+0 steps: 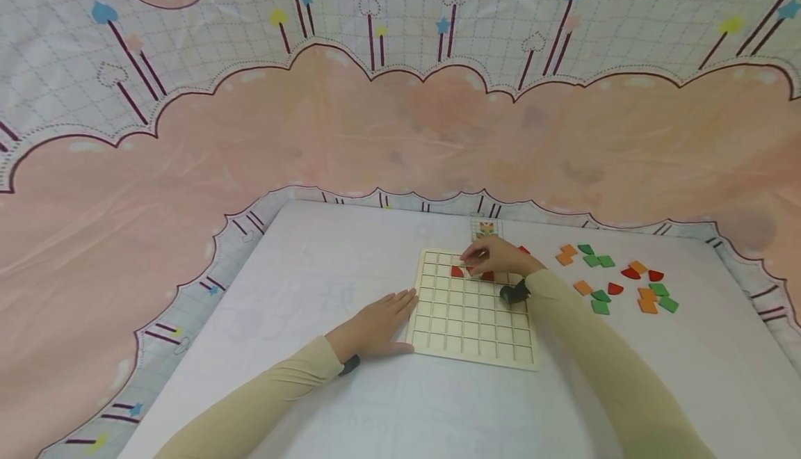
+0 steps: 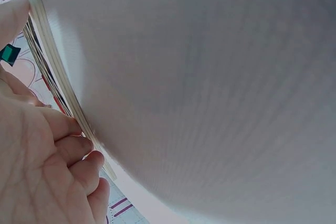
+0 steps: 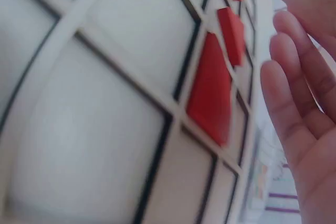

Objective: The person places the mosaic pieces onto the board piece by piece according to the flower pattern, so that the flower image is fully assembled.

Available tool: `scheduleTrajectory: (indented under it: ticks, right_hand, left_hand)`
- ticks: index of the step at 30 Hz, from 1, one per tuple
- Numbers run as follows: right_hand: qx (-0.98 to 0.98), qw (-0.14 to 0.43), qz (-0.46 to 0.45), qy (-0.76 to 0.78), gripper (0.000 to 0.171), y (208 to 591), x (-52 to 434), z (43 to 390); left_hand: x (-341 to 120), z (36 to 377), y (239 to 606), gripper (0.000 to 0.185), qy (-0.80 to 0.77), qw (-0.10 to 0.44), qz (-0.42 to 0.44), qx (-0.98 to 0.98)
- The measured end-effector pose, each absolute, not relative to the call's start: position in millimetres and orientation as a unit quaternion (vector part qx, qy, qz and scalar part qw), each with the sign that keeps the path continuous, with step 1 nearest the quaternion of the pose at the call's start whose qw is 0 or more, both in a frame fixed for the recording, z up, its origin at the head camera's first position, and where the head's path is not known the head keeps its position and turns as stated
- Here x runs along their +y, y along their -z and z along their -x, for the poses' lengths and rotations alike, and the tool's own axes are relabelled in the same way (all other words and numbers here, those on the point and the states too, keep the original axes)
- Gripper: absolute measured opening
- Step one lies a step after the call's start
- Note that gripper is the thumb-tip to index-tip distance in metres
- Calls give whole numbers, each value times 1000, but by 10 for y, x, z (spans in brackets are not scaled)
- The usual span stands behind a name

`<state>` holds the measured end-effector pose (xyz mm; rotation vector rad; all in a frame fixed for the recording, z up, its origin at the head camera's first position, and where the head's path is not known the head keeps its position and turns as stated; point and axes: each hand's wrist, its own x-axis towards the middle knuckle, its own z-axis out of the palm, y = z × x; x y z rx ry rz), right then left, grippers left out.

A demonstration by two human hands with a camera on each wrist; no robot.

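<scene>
Rests the left hand [image 1: 378, 323] against the left edge of a square, pale wooden grid board [image 1: 471, 313], with fingers extended and thumb apart near the close left corner. Holds the right hand [image 1: 497, 256] over the board's far rows, with fingers loosely bent and nothing visible between them. Seems to be at the step of laying flat red round-edged pieces [image 3: 211, 95] in far cells. Probably calls next for picking from the orange tiles [image 1: 565, 260], green tiles [image 1: 605, 261] and loose red wedges [image 1: 615, 288] on the white surface [image 1: 281, 292], to the right. Shows the small printed card [image 1: 487, 227] beyond the board clearly only from the head; reveals three red pieces close up from the right wrist, and fingertips touching the board's edge from the left wrist.
</scene>
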<state>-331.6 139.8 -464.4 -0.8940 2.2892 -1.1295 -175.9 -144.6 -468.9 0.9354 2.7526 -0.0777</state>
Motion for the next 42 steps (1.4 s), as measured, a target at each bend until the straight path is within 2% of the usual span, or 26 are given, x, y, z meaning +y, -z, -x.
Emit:
scheduleTrajectory:
  ticks: [6,18,26,42]
  right_hand:
    - [833,190,318,410,29,4557,1674,3230]
    - [860,127,231,437,33,4455,2364,3180]
    - [895,113,154,403,36,4454,2657,3262]
    - [912,117,115,375,45,4583,3021,3264]
  left_hand:
    - [-1433,1767,4713,89,40,121,-317,940]
    - [-1444,1768,4733,89,42,122,-313,941]
    - [-1453,1793,4761,89,44,117,-315,941]
    - [-1446,1796,4767,88,46,118,-316,940]
